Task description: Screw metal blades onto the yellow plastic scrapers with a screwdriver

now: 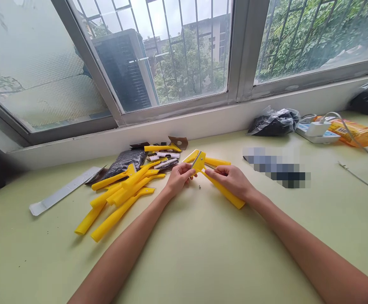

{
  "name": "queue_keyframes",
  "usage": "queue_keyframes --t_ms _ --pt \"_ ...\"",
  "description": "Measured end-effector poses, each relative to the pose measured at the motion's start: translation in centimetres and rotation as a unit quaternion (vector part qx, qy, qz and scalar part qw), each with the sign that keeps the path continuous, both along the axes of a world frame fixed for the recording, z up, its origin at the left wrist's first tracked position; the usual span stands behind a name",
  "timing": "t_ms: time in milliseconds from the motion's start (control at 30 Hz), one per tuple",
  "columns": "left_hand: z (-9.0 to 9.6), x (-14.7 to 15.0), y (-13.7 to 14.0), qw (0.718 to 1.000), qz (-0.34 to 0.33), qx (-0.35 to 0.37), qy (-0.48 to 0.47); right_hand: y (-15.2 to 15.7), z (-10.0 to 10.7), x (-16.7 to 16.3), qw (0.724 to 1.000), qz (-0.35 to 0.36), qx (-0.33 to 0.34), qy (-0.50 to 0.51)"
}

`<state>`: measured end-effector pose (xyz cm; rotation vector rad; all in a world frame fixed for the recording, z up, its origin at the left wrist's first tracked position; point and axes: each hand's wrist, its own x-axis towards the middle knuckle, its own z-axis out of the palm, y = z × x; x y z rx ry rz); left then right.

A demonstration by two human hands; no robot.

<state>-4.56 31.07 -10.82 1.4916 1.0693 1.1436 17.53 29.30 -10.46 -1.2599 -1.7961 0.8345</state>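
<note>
A yellow scraper [224, 192] with a metal strip across its head is held between my two hands. My left hand [180, 177] pinches the left side of its head, and my right hand [230, 177] is closed around the neck, with the handle slanting down to the right beneath it. Behind it lies another yellow scraper [217, 161], partly covered by the held one. On the table just below the head sits a tiny metal screw [199, 187]. To the left of my left hand, several yellow scrapers [117, 215] are heaped together.
A black plastic bag [128, 162] and small dark boxes [167, 162] lie behind the heap. At left is a white strip [65, 192]. Further right stand a bagged black bundle [274, 121], a white power strip [318, 133], an orange bottle [358, 131] and a cable [363, 181]. Windows line the back.
</note>
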Motion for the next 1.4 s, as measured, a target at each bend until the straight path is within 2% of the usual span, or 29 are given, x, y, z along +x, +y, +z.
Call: queue_keyframes --t_ms 967,1400 --pt "0.3 0.05 -0.14 1.0 -0.005 0.001 -0.014 -0.01 -0.02 0.06 1.0 0.019 -0.019 0.005" --pt "-0.03 -0.01 0.05 1.0 0.0 -0.011 -0.011 -0.04 -0.06 0.11 1.0 0.022 0.0 0.011"
